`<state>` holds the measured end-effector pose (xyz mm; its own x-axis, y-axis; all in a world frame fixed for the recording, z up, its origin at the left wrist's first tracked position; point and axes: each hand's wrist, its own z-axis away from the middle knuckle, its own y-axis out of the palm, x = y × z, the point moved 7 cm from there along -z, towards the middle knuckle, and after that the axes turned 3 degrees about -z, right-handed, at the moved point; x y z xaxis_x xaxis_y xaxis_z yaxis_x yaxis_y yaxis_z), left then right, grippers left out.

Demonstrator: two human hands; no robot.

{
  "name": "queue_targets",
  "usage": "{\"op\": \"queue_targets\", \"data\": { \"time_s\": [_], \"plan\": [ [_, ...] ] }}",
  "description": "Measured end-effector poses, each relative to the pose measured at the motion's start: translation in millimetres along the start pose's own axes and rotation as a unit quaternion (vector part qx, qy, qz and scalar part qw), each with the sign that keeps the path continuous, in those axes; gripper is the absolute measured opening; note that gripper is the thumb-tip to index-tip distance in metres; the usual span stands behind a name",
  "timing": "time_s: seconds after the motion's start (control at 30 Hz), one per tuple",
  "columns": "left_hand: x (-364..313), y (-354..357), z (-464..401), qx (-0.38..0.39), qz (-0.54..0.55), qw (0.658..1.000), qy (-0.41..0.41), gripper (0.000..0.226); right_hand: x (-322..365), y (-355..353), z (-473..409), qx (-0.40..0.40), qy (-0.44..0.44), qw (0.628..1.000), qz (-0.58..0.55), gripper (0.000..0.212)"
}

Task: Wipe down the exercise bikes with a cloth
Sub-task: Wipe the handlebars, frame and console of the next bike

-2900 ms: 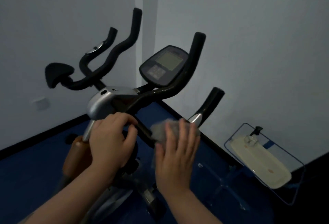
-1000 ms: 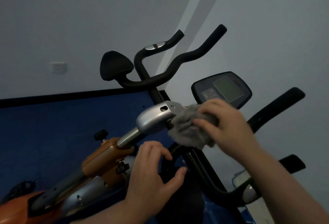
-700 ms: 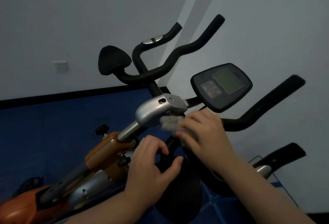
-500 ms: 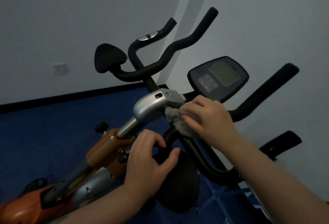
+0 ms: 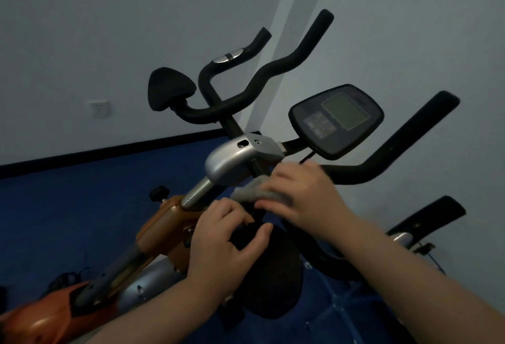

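An exercise bike with an orange frame (image 5: pixel 161 223) fills the middle of the view. Its silver stem cap (image 5: pixel 232 160) carries black handlebars (image 5: pixel 388 152) and a console (image 5: pixel 337 122). My right hand (image 5: pixel 303 193) presses a grey cloth (image 5: pixel 252 193) against the black bar just below the silver cap. Most of the cloth is hidden under my fingers. Lower down, my left hand (image 5: pixel 229 240) is wrapped around a black padded part (image 5: pixel 247 235) of the handlebar.
A black elbow pad (image 5: pixel 169 89) sticks out at the upper left of the bars, another (image 5: pixel 273 281) hangs below my hands. White walls meet in a corner behind the bike. The floor (image 5: pixel 82 196) is blue. A wall socket (image 5: pixel 99 108) is at left.
My right hand has slid the cloth down from beside the silver cap to the bar beneath it. My left hand has kept its hold on the black padded part.
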<state>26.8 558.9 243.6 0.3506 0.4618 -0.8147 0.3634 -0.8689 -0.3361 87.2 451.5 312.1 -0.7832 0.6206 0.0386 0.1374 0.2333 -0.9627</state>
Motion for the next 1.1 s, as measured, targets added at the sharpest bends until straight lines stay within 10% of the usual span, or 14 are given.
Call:
{"op": "queue_targets", "data": {
  "time_s": [0.23, 0.4, 0.57, 0.77, 0.97, 1.1],
  "plan": [
    [-10, 5, -28, 0.092, 0.016, 0.995, -0.02, 0.013, -88, -98, 52, -0.345, 0.313, 0.885, -0.01, 0.024],
    [-23, 23, -55, 0.154, -0.005, 0.988, 0.002, 0.009, -79, -57, 51, -0.254, 0.413, 0.874, 0.014, 0.016],
    [-9, 23, -49, 0.163, -0.006, 0.986, -0.022, 0.006, -18, -7, 23, -0.171, 0.213, 0.961, 0.035, 0.015],
    [-2, 23, -46, 0.141, 0.063, 0.985, -0.08, 0.009, -95, -68, 46, -0.253, 0.427, 0.862, 0.103, 0.028],
    [0, 20, -44, 0.134, 0.057, 0.986, -0.076, 0.016, -26, -7, 17, -0.149, 0.276, 0.947, 0.069, 0.023],
    [0, 20, -42, 0.131, 0.065, 0.986, -0.083, 0.01, -67, -52, 42, -0.236, 0.346, 0.906, 0.066, 0.021]
  ]
}}
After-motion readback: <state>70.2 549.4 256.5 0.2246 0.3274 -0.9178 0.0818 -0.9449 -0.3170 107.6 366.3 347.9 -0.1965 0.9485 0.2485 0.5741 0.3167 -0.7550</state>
